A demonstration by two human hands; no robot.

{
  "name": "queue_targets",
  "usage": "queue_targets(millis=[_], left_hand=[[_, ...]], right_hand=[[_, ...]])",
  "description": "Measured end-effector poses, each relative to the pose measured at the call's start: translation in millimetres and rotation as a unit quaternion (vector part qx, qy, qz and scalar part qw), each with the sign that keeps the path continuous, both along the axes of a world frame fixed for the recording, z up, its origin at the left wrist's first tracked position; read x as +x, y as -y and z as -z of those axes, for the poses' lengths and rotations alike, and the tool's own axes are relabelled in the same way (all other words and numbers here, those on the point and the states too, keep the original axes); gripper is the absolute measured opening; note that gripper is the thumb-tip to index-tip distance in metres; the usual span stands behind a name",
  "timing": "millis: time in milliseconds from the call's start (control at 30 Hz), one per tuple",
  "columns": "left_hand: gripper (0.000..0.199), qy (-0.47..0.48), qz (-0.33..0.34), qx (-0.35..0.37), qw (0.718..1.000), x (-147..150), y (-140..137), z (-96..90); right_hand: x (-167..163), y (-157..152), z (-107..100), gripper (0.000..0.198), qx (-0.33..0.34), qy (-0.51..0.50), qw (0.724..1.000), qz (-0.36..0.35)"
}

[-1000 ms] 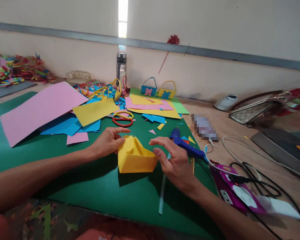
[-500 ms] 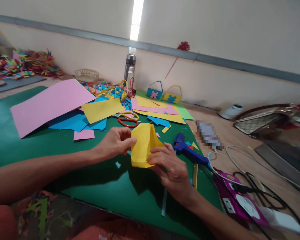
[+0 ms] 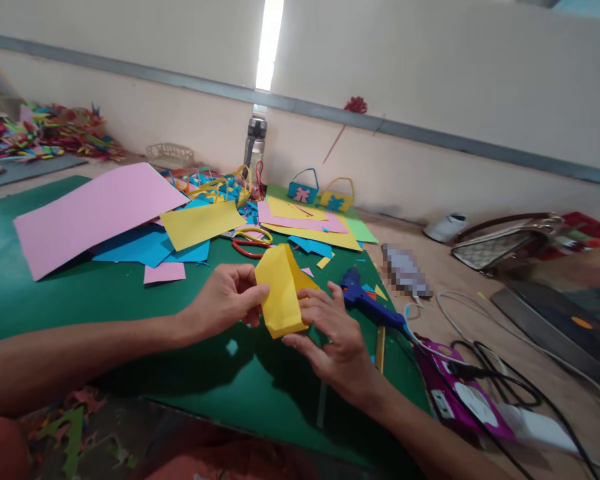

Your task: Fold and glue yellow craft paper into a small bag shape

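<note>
Between my hands, above the green mat (image 3: 205, 387), is a folded yellow paper piece (image 3: 280, 293), shaped like a small open pouch and tilted. My left hand (image 3: 227, 297) pinches its left edge between thumb and fingers. On the other side, my right hand (image 3: 333, 333) grips its lower right corner, fingers over the side and thumb underneath. Behind the piece lie scissors (image 3: 253, 240) with red and yellow handles. A blue glue gun (image 3: 373, 301) rests to the right of my right hand, and a clear glue stick (image 3: 322, 405) lies below it.
A large pink sheet (image 3: 100, 217), a yellow sheet (image 3: 203, 223) and blue sheets (image 3: 133, 247) lie at left. Two small paper bags (image 3: 303, 192) stand at the back, near a bottle (image 3: 255, 143). Cables and a purple power strip (image 3: 460, 387) are at right.
The yellow piece has tilted, its lower end now turned toward the right. My right thumb has shifted along its bottom edge. Both hands still hold it; the whole view has shifted slightly.
</note>
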State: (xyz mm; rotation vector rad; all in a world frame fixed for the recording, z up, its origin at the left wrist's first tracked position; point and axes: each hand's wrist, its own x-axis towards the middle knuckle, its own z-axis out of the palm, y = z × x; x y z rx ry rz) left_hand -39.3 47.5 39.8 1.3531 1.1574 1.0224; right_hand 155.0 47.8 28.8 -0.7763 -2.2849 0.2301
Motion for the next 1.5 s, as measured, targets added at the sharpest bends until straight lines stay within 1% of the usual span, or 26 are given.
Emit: queue_targets(millis=[67, 133, 233, 367, 567, 767, 867, 900, 967, 1067, 1167, 1367, 1500], left_hand=[[0.018, 0.002, 0.005, 0.002, 1.000, 0.4, 0.4, 0.1], [0.021, -0.005, 0.015, 0.008, 1.000, 0.7, 0.2, 1.1], [0.023, -0.036, 0.041, 0.021, 0.998, 1.6, 0.6, 4.6], [0.021, -0.059, 0.076, 0.037, 0.995, 3.2, 3.2, 9.8], [0.020, -0.060, 0.074, 0.055, 0.994, 4.4, 4.2, 11.2], [0.022, -0.038, 0.103, 0.030, 0.994, 6.0, 4.3, 9.1], [0.020, -0.030, 0.095, 0.026, 0.995, 6.9, 5.6, 8.2], [0.020, -0.027, 0.091, 0.029, 0.995, 7.4, 6.2, 8.2], [0.020, -0.017, 0.085, 0.040, 0.995, 8.7, 7.8, 8.5], [0.020, -0.014, 0.090, 0.055, 0.994, 10.3, 10.2, 9.1], [0.021, -0.029, 0.099, 0.063, 0.993, 10.7, 11.6, 9.3], [0.023, -0.091, 0.091, 0.121, 0.984, 10.0, 12.6, 13.3], [0.025, -0.150, 0.075, 0.180, 0.969, 7.8, 13.1, 15.8]], right_hand=[[-0.2, -0.9, -1.0, 0.006, -0.023, -0.012, 1.000, -0.005], [0.0, -1.6, -1.6, 0.010, -0.039, -0.030, 0.999, -0.006], [-0.1, -0.7, -2.9, 0.014, -0.051, -0.053, 0.997, -0.008], [-1.4, 2.4, -5.5, 0.012, -0.059, -0.071, 0.996, -0.016], [-2.2, 4.4, -4.8, 0.011, -0.078, -0.079, 0.994, -0.011], [-2.0, 5.0, -4.2, 0.008, -0.090, -0.070, 0.993, -0.019], [-3.3, 6.9, -6.8, 0.004, -0.088, -0.048, 0.995, -0.006], [-4.1, 7.8, -7.9, 0.007, -0.084, -0.039, 0.996, 0.001], [-5.8, 9.7, -10.1, 0.013, -0.077, -0.028, 0.997, 0.016], [-7.5, 12.4, -12.1, 0.007, -0.078, -0.015, 0.996, 0.032], [-7.1, 13.9, -12.3, 0.003, -0.091, 0.000, 0.995, 0.044], [-4.9, 14.4, -12.4, 0.005, -0.083, 0.013, 0.995, 0.051], [-4.8, 14.7, -13.4, 0.002, -0.084, 0.005, 0.996, 0.041]])
